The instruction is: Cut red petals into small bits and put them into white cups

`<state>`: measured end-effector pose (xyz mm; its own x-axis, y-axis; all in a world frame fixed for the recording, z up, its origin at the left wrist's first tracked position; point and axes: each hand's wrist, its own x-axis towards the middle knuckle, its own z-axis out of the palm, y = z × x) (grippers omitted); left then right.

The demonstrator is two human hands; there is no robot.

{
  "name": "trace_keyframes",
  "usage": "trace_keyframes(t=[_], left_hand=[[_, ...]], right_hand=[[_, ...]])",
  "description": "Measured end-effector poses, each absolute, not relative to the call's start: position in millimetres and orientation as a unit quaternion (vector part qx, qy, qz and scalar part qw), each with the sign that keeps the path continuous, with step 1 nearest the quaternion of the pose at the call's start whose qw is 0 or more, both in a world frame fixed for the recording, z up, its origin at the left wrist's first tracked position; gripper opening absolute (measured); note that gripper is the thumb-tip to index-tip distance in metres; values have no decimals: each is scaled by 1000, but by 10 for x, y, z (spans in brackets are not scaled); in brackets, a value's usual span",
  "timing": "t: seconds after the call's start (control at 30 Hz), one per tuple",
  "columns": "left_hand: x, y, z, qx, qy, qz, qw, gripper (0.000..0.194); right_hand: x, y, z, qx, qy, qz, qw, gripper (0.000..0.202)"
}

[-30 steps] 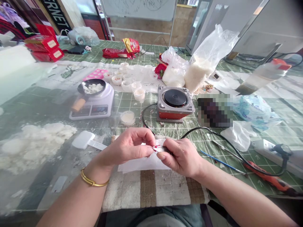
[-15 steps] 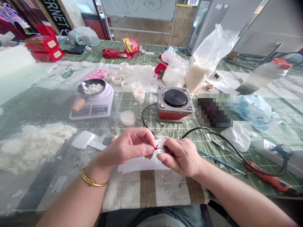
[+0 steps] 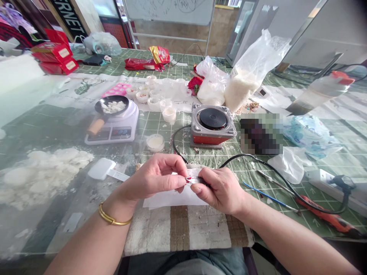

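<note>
My left hand is closed, thumb and fingertips pinching a tiny red piece whose shape is mostly covered by the fingers. In my right hand is a pair of small snips, with dark handles and short metal jaws pointing left. The jaws meet the red piece right at my left fingertips. Beneath both hands lies a white paper sheet, spread over a brown and white striped cloth.
Ahead stands a small hot plate, its black cord running right. A kitchen scale bears a small pan of white chunks. White flakes, a white spatula, a blue brush and an orange-handled tool lie around.
The red piece showed as small spread points before; now less of it shows, and the snips' jaws sit over it. Both hands have stayed nearly in place.
</note>
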<state>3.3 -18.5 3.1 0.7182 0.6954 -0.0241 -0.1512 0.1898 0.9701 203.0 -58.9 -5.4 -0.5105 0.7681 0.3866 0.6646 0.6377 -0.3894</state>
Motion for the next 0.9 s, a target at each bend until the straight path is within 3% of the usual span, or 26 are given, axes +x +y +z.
trace_keyframes(t=[0.9], left_hand=[[48,-192,58,579,233,308,718,5]], right_hand=[[2032,-591,-50,-428,-851,103,286,40]])
